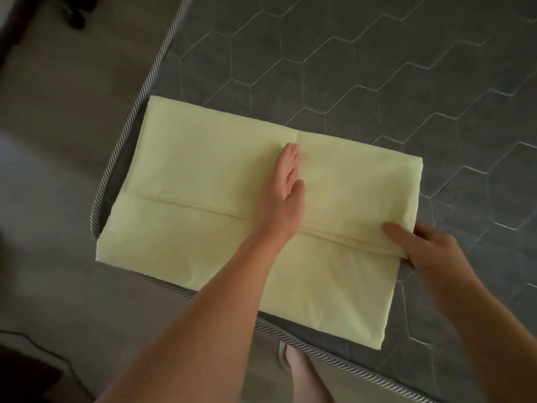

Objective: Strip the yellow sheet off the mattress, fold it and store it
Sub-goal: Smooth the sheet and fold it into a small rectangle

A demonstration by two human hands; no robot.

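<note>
The yellow sheet (203, 175) lies folded into a flat rectangle on the corner of the bare grey mattress (377, 68), which has a hexagon quilt pattern. A fold edge runs across the sheet's middle. My left hand (284, 187) lies on edge along the sheet's centre, fingers straight, pressing down. My right hand (424, 242) grips the sheet's right edge at the fold line, thumb on top and fingers under the layers.
The mattress's striped piped edge (122, 158) curves round the near left corner. Grey floor (58, 141) lies to the left and below. A dark object (75, 13) sits on the floor at top left. My foot (302, 370) shows below the mattress edge.
</note>
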